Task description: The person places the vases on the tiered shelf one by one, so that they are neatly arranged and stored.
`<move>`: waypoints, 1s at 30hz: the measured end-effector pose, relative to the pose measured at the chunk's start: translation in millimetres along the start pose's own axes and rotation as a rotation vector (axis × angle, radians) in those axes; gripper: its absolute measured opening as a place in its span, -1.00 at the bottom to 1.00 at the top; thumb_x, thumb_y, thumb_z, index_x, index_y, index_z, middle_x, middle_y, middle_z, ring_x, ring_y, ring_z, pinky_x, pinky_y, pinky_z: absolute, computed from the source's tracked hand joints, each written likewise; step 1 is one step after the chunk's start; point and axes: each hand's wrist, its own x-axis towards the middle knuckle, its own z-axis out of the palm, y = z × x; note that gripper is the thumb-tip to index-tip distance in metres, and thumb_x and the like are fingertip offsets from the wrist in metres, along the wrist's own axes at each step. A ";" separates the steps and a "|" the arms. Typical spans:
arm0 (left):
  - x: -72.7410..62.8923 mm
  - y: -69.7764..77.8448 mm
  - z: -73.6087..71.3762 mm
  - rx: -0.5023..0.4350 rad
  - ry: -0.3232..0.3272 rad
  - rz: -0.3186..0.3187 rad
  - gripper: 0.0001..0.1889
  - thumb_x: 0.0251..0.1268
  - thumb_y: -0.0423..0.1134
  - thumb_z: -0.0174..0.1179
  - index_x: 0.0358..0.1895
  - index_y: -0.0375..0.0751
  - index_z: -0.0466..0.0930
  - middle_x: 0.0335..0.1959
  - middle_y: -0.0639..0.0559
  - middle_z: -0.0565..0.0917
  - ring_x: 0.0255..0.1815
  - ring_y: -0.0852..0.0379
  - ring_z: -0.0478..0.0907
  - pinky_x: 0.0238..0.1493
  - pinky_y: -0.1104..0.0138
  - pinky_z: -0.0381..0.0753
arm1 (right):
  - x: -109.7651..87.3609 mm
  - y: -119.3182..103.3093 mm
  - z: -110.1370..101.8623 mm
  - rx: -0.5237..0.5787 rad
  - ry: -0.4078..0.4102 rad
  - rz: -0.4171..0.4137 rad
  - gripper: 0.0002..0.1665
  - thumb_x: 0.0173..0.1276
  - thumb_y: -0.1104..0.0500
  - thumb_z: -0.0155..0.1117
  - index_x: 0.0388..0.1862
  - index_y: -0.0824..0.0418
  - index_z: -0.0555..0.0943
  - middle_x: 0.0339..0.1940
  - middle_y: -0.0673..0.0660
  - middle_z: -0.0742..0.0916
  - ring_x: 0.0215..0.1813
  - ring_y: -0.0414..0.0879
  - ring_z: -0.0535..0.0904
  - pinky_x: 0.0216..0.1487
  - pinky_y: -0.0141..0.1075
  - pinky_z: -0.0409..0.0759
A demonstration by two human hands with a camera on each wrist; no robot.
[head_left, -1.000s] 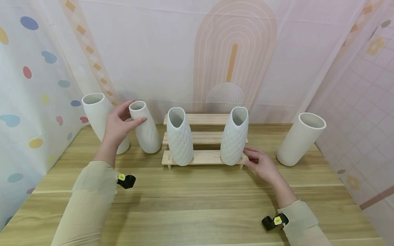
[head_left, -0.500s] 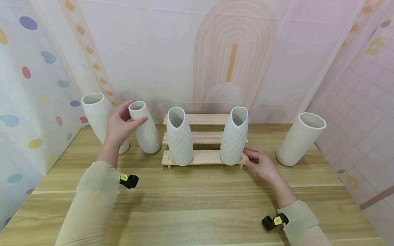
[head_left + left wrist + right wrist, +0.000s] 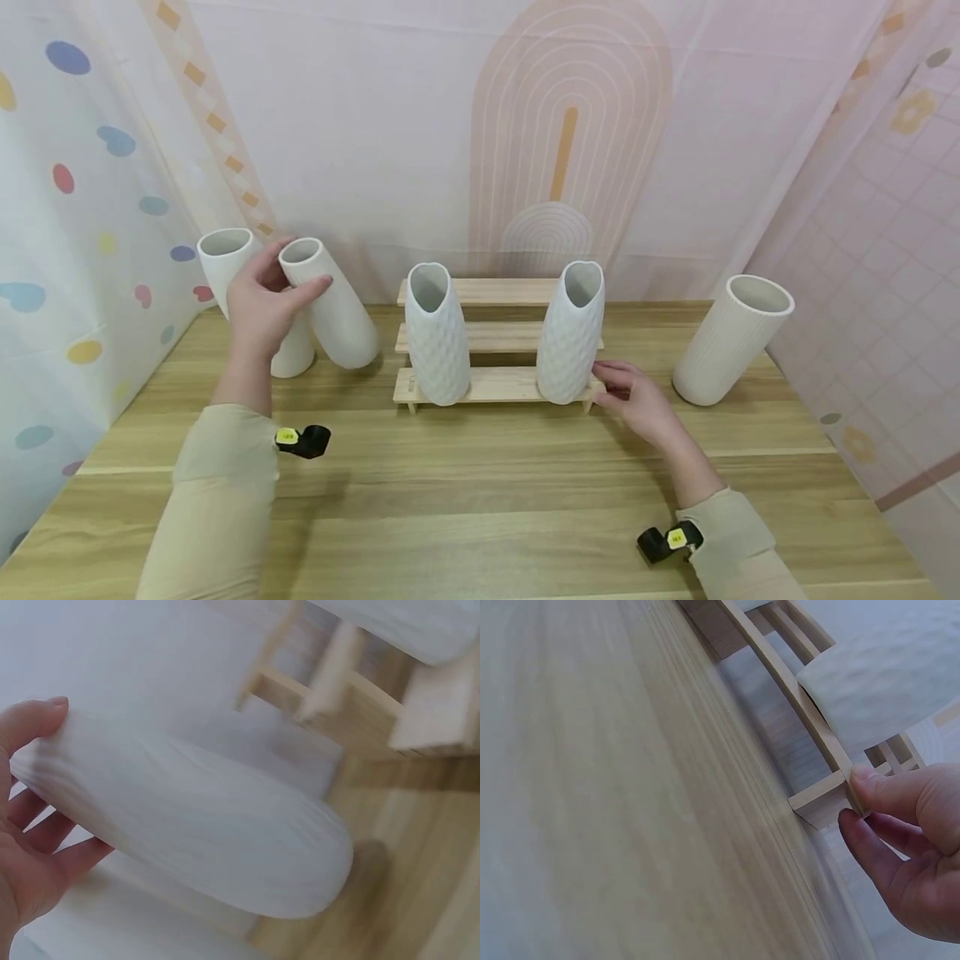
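My left hand (image 3: 258, 317) grips a white vase (image 3: 337, 321) near its mouth, the thumb on the near side and the fingers behind. In the left wrist view this vase (image 3: 217, 817) has fine wavy grooves and leans, its base over the table; a gap beneath is hard to judge. My right hand (image 3: 641, 407) pinches the right end of the lowest board of a three-step wooden stand (image 3: 502, 385); the right wrist view shows thumb and fingers on that board's corner (image 3: 847, 780). Two dimpled white vases, one left (image 3: 438, 358) and one right (image 3: 570, 350), stand upright on the lowest board.
A larger white vase (image 3: 294, 357) stands at the far left, partly behind my left hand. At the right stands a ribbed white vase (image 3: 731, 346). All rest on the wooden table (image 3: 465, 500), with a patterned cloth (image 3: 360, 125) hanging behind.
My left hand has moved left with the grooved vase, which stood on the table before and now leans more, closer to the larger vase. My right hand has kept its place.
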 end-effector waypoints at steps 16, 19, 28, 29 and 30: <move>9.1 76.4 3.4 -0.333 -0.021 0.146 -0.42 -0.12 -0.55 0.50 0.11 -0.20 0.67 -0.12 -0.04 0.68 -0.18 0.08 0.58 -0.18 0.43 0.58 | 1.0 -0.6 -1.1 -0.002 0.001 0.002 -0.50 0.35 0.37 0.32 0.26 0.49 0.51 0.27 0.38 0.54 0.14 0.20 0.55 0.12 0.00 0.57; 9.7 86.9 11.8 -0.290 -0.029 0.163 -0.42 -0.10 -0.50 0.51 0.12 -0.17 0.67 -0.10 -0.03 0.67 -0.16 0.08 0.58 -0.17 0.42 0.57 | 1.2 -0.3 -1.2 0.003 0.002 0.000 -0.50 0.35 0.37 0.31 0.25 0.49 0.51 0.27 0.38 0.53 0.14 0.21 0.55 0.11 0.00 0.57; 16.1 106.2 44.8 -0.158 -0.109 0.214 -0.46 -0.02 -0.38 0.50 0.14 -0.09 0.65 -0.07 0.00 0.68 -0.14 0.07 0.57 -0.16 0.41 0.56 | 1.9 2.3 -0.8 0.003 0.012 -0.006 -0.49 0.34 0.40 0.31 0.25 0.50 0.50 0.26 0.39 0.53 0.14 0.22 0.55 0.10 -0.02 0.58; 16.8 107.4 48.5 -0.162 -0.117 0.209 -0.45 -0.02 -0.38 0.50 0.15 -0.09 0.65 -0.07 0.00 0.68 -0.13 0.07 0.57 -0.15 0.40 0.56 | 2.0 2.8 -0.6 0.000 0.013 -0.006 -0.49 0.34 0.40 0.31 0.26 0.49 0.50 0.27 0.39 0.53 0.14 0.21 0.55 0.10 -0.03 0.58; 17.4 108.8 51.9 -0.160 -0.126 0.199 -0.44 -0.02 -0.38 0.50 0.16 -0.08 0.64 -0.05 0.00 0.67 -0.12 0.07 0.57 -0.15 0.41 0.56 | 2.2 3.0 -0.2 -0.001 0.013 -0.008 -0.49 0.34 0.40 0.32 0.26 0.49 0.50 0.27 0.39 0.53 0.14 0.21 0.55 0.10 -0.02 0.58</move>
